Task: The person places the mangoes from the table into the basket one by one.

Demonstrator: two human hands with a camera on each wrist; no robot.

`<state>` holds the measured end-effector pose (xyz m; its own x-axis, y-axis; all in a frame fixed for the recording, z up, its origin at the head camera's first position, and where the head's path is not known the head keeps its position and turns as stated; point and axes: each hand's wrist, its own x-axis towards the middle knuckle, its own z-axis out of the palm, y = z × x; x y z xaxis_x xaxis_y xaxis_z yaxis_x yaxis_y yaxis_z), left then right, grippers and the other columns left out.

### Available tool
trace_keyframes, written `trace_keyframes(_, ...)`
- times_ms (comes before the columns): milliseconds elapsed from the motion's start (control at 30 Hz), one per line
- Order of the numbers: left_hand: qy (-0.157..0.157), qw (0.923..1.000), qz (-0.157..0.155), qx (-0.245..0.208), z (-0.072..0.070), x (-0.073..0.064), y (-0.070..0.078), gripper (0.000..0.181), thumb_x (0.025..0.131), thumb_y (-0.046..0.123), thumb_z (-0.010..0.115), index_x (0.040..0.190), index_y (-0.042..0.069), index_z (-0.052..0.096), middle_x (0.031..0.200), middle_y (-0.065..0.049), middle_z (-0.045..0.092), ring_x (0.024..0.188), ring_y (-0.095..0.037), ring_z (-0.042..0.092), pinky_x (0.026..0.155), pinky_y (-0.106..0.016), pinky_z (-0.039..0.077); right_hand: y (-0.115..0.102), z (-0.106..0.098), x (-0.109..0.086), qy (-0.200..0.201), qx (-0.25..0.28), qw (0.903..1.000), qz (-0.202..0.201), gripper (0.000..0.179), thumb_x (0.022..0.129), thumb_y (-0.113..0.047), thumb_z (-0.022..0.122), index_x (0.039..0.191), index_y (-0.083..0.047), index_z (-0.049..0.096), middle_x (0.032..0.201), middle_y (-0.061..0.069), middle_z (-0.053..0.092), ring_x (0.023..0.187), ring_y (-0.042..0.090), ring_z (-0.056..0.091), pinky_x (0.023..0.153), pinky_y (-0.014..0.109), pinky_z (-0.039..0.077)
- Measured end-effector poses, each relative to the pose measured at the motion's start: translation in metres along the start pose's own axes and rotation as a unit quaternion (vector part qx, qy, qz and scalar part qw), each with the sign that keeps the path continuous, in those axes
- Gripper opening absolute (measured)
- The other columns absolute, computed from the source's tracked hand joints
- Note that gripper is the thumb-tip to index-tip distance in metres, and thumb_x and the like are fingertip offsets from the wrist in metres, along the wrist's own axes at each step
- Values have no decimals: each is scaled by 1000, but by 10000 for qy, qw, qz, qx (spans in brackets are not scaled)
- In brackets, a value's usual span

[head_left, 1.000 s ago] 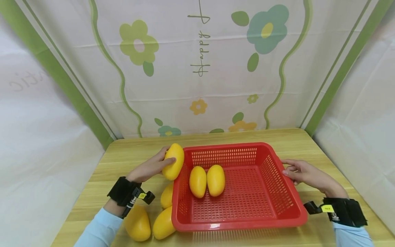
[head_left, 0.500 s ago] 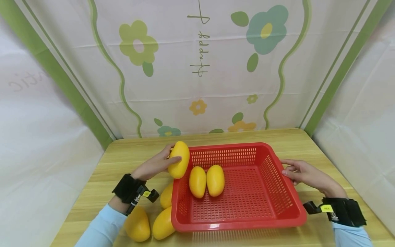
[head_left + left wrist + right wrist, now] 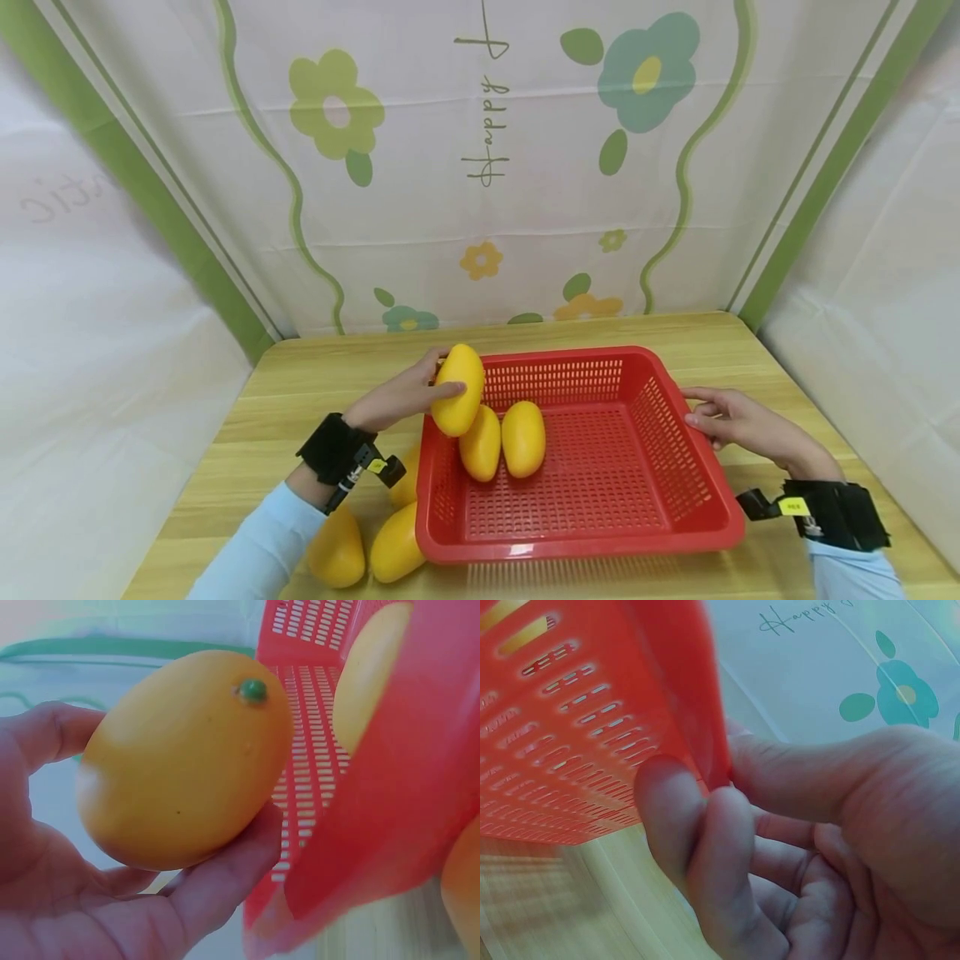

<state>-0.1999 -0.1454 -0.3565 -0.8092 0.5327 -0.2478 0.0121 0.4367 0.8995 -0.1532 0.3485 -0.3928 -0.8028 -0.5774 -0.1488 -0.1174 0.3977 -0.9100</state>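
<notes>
My left hand (image 3: 401, 396) grips a yellow mango (image 3: 460, 392) above the left rim of a red plastic basket (image 3: 600, 546). In the left wrist view the held mango (image 3: 184, 761) has a green stem nub, and thumb and fingers curl around it. Two more mangoes lie side by side on the basket floor: the left one (image 3: 481, 450) is partly covered by the held mango, the right one (image 3: 524, 440) shows fully. At the basket's right side, my right hand (image 3: 757, 425) pinches the rim; thumb and fingers close on that red edge (image 3: 694, 682) in the right wrist view.
Outside the basket's left side several mangoes rest on the wooden table (image 3: 247, 450), among them one by the basket's corner (image 3: 397, 546) and another near the left forearm (image 3: 337, 550). A flower-printed cloth (image 3: 420, 208) hangs behind the table.
The left hand has carried its mango rightward, from outside the basket's left rim to over its inner left side. My right hand and the basket have stayed put.
</notes>
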Motion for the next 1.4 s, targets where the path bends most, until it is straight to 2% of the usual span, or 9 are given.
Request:
trace_keyframes(200,-187,9997,120,98,9,8,6,69,100,31,60,152,8,20,138,-18,49,114,-27,57,97,-44,54,1,0,0,21,-20,10000,14,60,105,-9,46,146,24,15,104,9,73,81,21,73,70,39,60)
trace_keyframes(467,-289,9994,71,182,19,14,11,70,99,32,62,151,8,22,137,-17,48,114,-26,57,96,-43,54,1,0,0,62,-86,9999,38,60,105,-10,47,146,23,16,103,11,72,80,20,73,69,38,60)
trace_keyframes(900,-537,9978,180,345,27,23,17,71,98,34,63,151,15,21,136,-16,50,119,-28,56,95,-45,54,2,-1,1,45,-90,9999,31,60,105,-11,46,146,23,16,103,12,72,80,20,72,69,38,60)
trace_keyframes(1200,-668,9967,144,447,34,31,21,72,98,34,63,153,23,18,133,-14,49,112,-26,56,90,-40,51,1,-1,1,52,-137,9999,-1,60,106,-11,46,146,23,17,103,11,72,80,20,72,69,38,60)
trace_keyframes(1400,-726,9962,133,457,40,37,21,70,97,32,64,150,20,19,123,-13,53,102,-24,56,80,-34,48,2,-1,1,54,-143,9999,0,59,106,-10,46,146,23,17,102,12,72,79,20,72,68,38,60)
